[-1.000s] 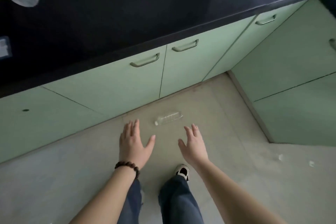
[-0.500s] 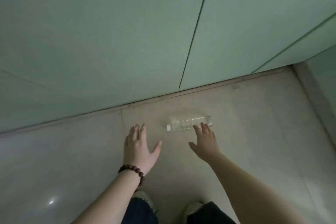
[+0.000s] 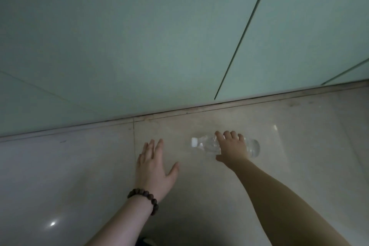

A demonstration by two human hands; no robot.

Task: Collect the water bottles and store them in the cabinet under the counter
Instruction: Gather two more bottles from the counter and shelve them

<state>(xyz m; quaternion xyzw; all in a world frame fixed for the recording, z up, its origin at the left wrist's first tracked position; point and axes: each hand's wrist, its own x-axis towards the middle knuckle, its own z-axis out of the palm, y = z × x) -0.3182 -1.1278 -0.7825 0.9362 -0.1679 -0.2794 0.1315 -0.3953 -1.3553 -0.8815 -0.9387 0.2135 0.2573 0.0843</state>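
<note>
On the pale tiled floor (image 3: 199, 195), just near of the green cabinet doors (image 3: 139, 46), a clear water bottle (image 3: 205, 144) is lying on its side. Its long axis is running left to right, roughly parallel to the cabinet base, with the white cap (image 3: 194, 142) pointing left and the rounded bottom pointing right. The right hand (image 3: 232, 149) is reaching down over the bottle's middle, fingers curling over its far side and thumb sitting on the near side, clamping around the body. The right forearm is stretching in from the lower right. The left hand (image 3: 154, 168) is hovering above the floor to the left of the cap, apart from the bottle, palm down, fingers straight and thumb spread, holding nothing. A dark beaded bracelet (image 3: 144, 199) is sitting on the left wrist.
</note>
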